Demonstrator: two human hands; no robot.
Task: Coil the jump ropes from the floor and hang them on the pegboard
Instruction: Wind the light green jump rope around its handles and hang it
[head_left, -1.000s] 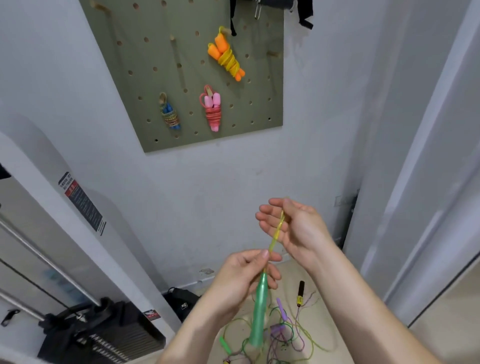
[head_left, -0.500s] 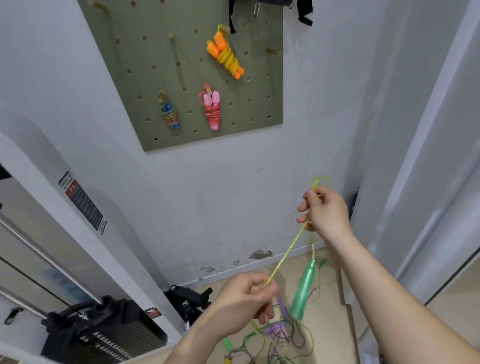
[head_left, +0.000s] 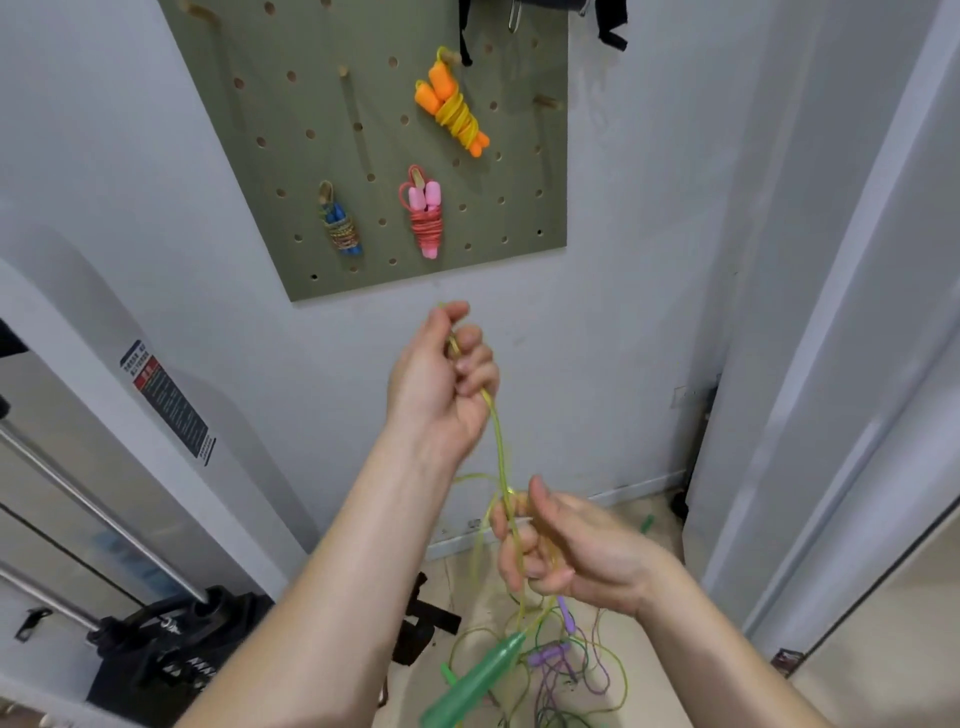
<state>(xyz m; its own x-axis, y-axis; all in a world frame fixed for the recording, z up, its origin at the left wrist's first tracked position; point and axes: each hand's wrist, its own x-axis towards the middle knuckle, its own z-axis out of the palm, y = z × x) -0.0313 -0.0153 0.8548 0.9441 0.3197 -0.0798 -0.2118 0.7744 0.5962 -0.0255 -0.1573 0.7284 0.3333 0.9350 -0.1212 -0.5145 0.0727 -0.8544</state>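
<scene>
**2 bare hands, both gripping**

Left hand raised at frame centre, forearm reaching up from lower left, fingers curled round a yellow-green rope. Right hand lower, right of centre, thumb up, fingers curled round the same rope.

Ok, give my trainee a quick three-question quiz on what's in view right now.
1. True or false: four coiled ropes hang on the pegboard.
2. Which hand holds the yellow-green rope higher? A) left hand B) right hand C) both level
3. Fill in: the handle dangling from that rope is ____.
Key: 1. False, there are three: an orange bundle, a pink bundle and a blue bundle. 2. A. 3. Green.
</scene>
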